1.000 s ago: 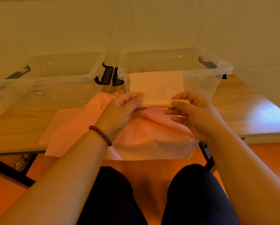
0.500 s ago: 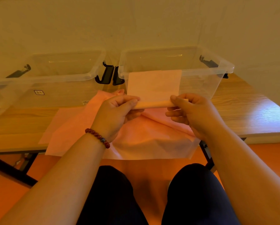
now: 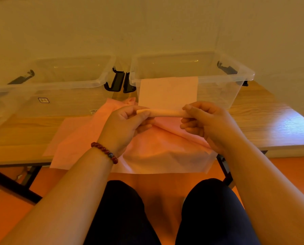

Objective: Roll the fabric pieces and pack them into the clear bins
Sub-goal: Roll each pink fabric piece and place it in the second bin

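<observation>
Two bins (image 3: pixel 101 80) side by side — fabric pieces (image 3: pixel 147 149) before them.

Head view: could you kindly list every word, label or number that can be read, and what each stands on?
Boxed mark on the left clear bin: too blurred to read.
Barcode-like sticker low on that bin: too small to read.
No other text shows.

Wooden desk (image 3: pixel 271 124) on black legs (image 3: pixel 11 188), in front of a plain wall (image 3: pixel 147 29). Orange floor (image 3: pixel 10 218) down below. Red bead bracelet (image 3: pixel 104 152) and dark trousers (image 3: pixel 123 218) up close.
</observation>
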Action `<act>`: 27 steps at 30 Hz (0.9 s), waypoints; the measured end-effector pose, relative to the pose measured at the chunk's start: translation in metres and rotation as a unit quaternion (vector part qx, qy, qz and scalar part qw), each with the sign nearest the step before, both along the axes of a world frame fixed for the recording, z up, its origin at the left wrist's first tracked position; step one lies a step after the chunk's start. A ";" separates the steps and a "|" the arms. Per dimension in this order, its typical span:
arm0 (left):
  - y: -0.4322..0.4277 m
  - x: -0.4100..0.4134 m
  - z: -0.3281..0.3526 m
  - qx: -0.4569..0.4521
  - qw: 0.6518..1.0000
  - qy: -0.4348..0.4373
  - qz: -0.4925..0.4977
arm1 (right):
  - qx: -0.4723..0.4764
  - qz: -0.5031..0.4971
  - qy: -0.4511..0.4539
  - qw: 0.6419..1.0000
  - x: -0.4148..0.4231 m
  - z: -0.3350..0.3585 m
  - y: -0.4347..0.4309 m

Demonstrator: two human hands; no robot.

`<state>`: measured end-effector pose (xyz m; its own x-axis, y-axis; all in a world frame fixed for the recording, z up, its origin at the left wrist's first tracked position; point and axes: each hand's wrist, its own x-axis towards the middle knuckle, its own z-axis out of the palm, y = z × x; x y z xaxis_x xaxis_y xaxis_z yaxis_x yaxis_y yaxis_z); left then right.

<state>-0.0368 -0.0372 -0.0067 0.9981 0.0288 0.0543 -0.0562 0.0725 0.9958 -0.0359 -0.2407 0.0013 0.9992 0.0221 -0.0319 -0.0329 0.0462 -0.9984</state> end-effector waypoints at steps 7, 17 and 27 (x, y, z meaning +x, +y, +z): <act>-0.001 -0.001 0.001 -0.030 0.999 0.016 0.002 | -0.025 -0.009 -0.015 1.000 0.000 -0.002 -0.002; -0.001 -0.001 0.003 0.006 1.000 -0.010 0.019 | -0.008 0.000 0.000 1.000 0.000 0.003 0.000; -0.002 0.000 0.004 -0.036 0.999 0.001 -0.020 | -0.031 -0.020 -0.005 0.999 0.003 -0.001 -0.004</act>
<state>-0.0369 -0.0389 -0.0023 0.9986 -0.0070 0.0519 -0.0503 0.1464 0.9879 -0.0325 -0.2450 0.0001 0.9996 -0.0203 -0.0220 -0.0223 -0.0144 -0.9996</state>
